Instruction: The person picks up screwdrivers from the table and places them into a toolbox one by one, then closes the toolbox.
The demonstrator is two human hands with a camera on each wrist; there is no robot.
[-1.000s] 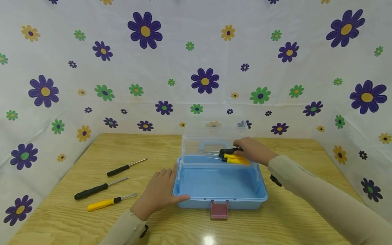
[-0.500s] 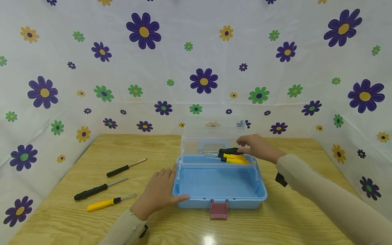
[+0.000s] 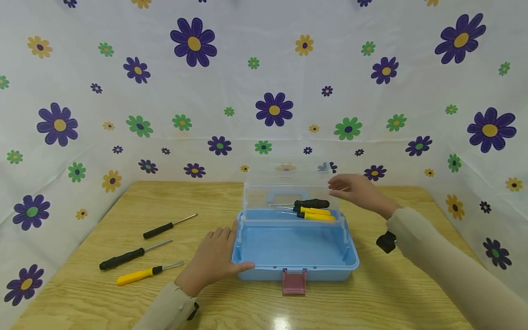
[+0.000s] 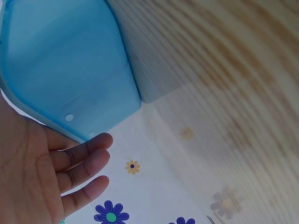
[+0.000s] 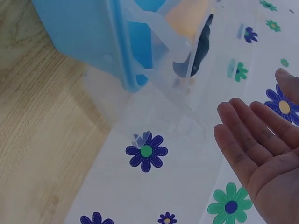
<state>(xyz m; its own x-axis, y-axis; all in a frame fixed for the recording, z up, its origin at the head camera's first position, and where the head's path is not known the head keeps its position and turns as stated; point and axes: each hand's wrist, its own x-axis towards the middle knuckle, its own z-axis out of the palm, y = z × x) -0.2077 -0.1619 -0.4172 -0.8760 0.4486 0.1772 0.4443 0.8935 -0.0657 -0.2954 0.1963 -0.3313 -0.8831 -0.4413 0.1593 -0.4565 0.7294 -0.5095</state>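
Observation:
A light blue toolbox (image 3: 297, 273) stands on the table with its clear lid raised at the back. My left hand (image 3: 212, 261) rests against its left end, fingers along the side wall and thumb at the front rim. In the raised clear tray (image 3: 264, 217) lie a black-handled screwdriver (image 3: 312, 204) and two yellow-handled screwdrivers (image 3: 319, 217). My right hand (image 3: 359, 190) hovers just above and to the right of them, fingers loosely bent, holding nothing. In the right wrist view, the right hand (image 5: 266, 149) is apart from the box.
On the table (image 3: 214, 302) to the left lie a small black screwdriver (image 3: 158, 230), a larger black-handled screwdriver (image 3: 123, 259) and a yellow screwdriver (image 3: 136, 277). A pink latch (image 3: 294, 283) hangs at the box's front. Flowered white cloth (image 3: 231, 82) hangs behind and at both sides.
My right hand has let go of the black-handled screwdriver in the tray and moved up and to the right. My left hand has stayed at the box.

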